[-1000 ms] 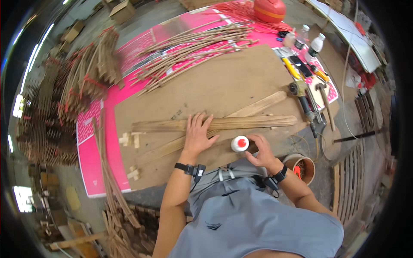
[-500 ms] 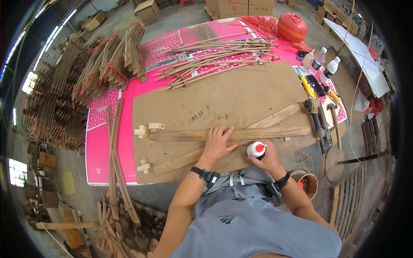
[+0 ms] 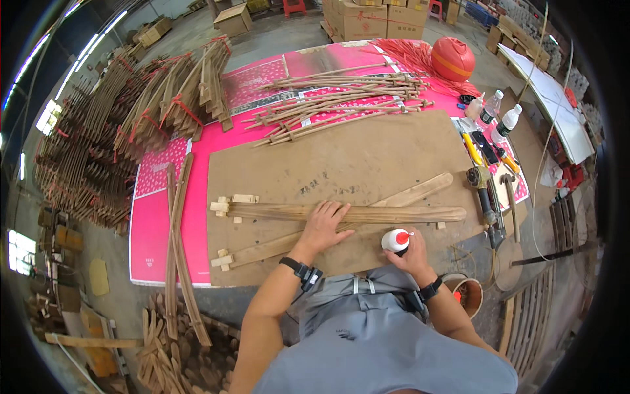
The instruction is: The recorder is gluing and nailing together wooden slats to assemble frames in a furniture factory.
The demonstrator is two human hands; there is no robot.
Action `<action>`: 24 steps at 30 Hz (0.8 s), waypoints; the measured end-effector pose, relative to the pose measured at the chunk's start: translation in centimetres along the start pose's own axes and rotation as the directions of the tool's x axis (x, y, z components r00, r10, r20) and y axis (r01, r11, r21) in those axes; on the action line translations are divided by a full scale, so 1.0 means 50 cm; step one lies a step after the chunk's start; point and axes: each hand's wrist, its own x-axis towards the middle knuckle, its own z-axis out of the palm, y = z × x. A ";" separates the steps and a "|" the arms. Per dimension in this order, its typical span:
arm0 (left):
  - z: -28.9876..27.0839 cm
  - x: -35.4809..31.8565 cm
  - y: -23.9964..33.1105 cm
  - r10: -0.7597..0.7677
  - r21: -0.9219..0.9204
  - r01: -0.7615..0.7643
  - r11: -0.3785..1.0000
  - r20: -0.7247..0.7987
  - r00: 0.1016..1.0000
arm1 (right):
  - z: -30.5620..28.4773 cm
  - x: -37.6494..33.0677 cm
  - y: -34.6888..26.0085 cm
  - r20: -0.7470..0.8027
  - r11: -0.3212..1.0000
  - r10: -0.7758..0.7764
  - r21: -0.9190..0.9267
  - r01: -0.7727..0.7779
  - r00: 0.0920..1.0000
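My left hand [image 3: 320,230] lies across a long wooden slat [image 3: 400,215], fingers over its far edge and thumb by the near edge, gripping it. The slat's left end meets a small light wooden block [image 3: 220,207]. Beneath it, a second slat [image 3: 423,190] runs diagonally, its lower left end close to another notched block [image 3: 223,259]. My right hand [image 3: 412,255] is closed around a white squeeze bottle [image 3: 392,241] with a red cap, held near the table's front edge. The cap points to the right.
A brown board [image 3: 380,151] covers much of the pink table [image 3: 164,240]. Bundled thin rods [image 3: 341,98] lie at the back. To the right are a power tool [image 3: 482,190], a hammer [image 3: 512,203] and bottles [image 3: 506,121]. Two crossed slats [image 3: 177,243] overhang the left front edge.
My left hand and the slat under it have shifted left, bringing the slat's end up to the block. The squeeze bottle stays in my right hand, its cap turned slightly. The view has shifted a little.
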 end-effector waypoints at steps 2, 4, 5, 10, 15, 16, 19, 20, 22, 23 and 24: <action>-0.008 -0.003 0.019 -0.069 0.104 0.066 0.992 0.029 0.997 | 0.000 0.001 0.001 -0.003 1.000 0.004 0.022 -0.004 1.000; 0.002 -0.026 0.033 -0.113 0.158 0.113 0.981 -0.012 0.994 | 0.001 0.005 -0.003 -0.009 0.999 -0.003 0.035 0.003 1.000; 0.005 -0.035 0.037 -0.155 0.214 0.164 0.963 -0.060 0.986 | 0.003 0.007 -0.004 -0.016 0.999 -0.016 0.049 0.017 1.000; -0.011 -0.035 0.046 -0.179 0.171 0.176 0.969 0.004 0.984 | -0.020 0.003 -0.012 0.029 0.997 0.065 0.041 -0.066 0.997; -0.054 -0.004 0.024 -0.236 0.102 0.228 0.968 0.075 0.969 | -0.038 0.040 -0.013 0.104 0.988 0.011 0.149 -0.026 0.995; -0.079 0.020 0.022 -0.296 -0.091 0.310 0.946 0.139 0.945 | -0.043 0.042 -0.009 0.103 0.993 0.007 0.112 -0.018 0.995; -0.105 0.098 -0.002 -0.330 -0.256 0.345 0.903 0.103 0.938 | -0.053 0.046 0.009 0.072 0.989 0.004 0.144 -0.014 0.997; -0.104 0.129 -0.031 -0.355 -0.292 0.368 0.883 0.097 0.930 | -0.052 0.045 0.011 0.063 0.990 0.011 0.141 -0.020 0.998; -0.101 0.189 -0.078 -0.366 -0.328 0.378 0.866 0.099 0.925 | -0.046 0.039 0.014 0.053 0.989 0.029 0.140 -0.037 0.998; -0.099 0.221 -0.101 -0.388 -0.277 0.389 0.879 0.060 0.920 | -0.047 0.041 0.012 0.039 0.990 0.040 0.133 -0.045 0.998; -0.096 0.250 -0.121 -0.406 -0.227 0.399 0.888 0.019 0.914 | -0.050 0.043 0.009 0.043 0.989 0.018 0.143 -0.023 0.999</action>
